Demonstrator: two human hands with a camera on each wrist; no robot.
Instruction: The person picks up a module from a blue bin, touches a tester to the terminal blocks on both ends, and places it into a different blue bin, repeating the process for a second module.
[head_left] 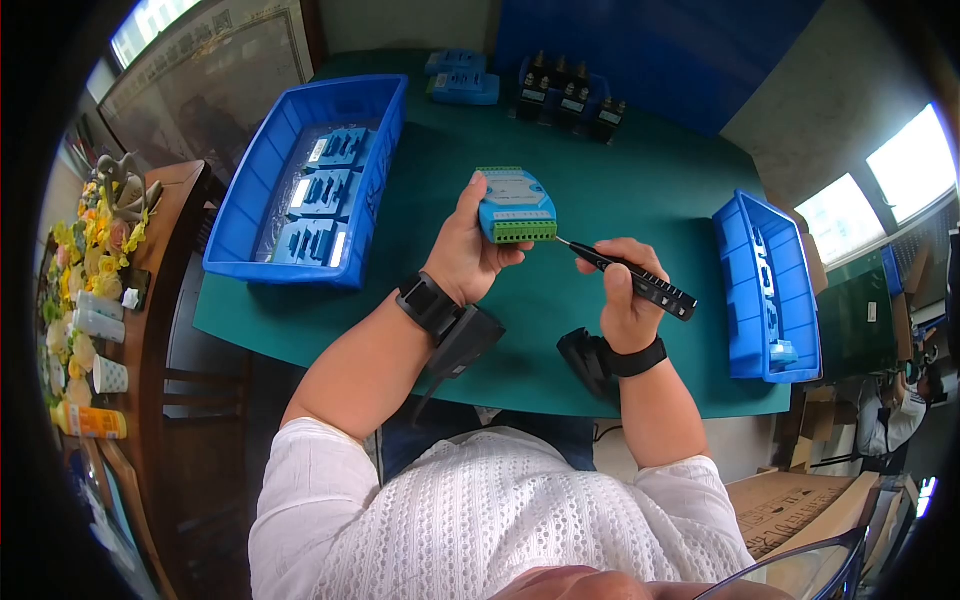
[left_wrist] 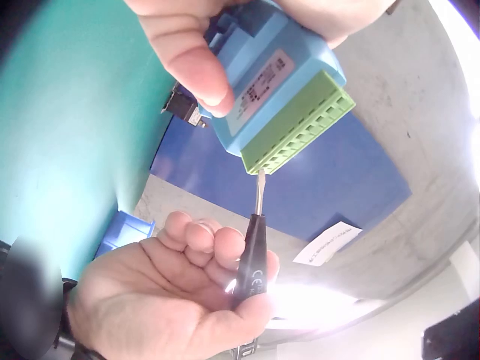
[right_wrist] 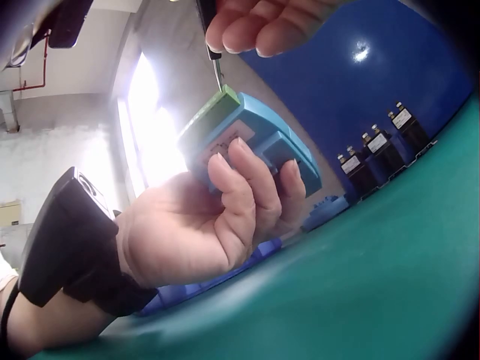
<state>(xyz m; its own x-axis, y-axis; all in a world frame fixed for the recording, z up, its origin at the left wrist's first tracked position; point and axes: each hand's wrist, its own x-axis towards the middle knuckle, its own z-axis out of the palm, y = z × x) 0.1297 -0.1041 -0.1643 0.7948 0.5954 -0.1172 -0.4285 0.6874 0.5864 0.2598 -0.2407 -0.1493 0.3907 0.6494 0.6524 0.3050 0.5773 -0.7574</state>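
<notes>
My left hand (head_left: 466, 247) grips a blue electronic module (head_left: 516, 196) by its side, above the table. Green screw terminal blocks (head_left: 526, 231) run along two of its edges. My right hand (head_left: 633, 291) holds a black-handled screwdriver (head_left: 640, 280) between thumb and fingers. The metal tip of the screwdriver meets the end of the near terminal block, as the left wrist view shows at the shaft (left_wrist: 260, 193). Seen from the right wrist, the left fingers (right_wrist: 255, 180) wrap under the module's labelled face.
A blue bin (head_left: 235, 225) with several modules stands at the left of the green table (head_left: 430, 150). Another blue bin (head_left: 745, 330) with parts is at the right edge. Further modules (head_left: 463, 85) and several black components with metal studs (head_left: 572, 100) sit at the back.
</notes>
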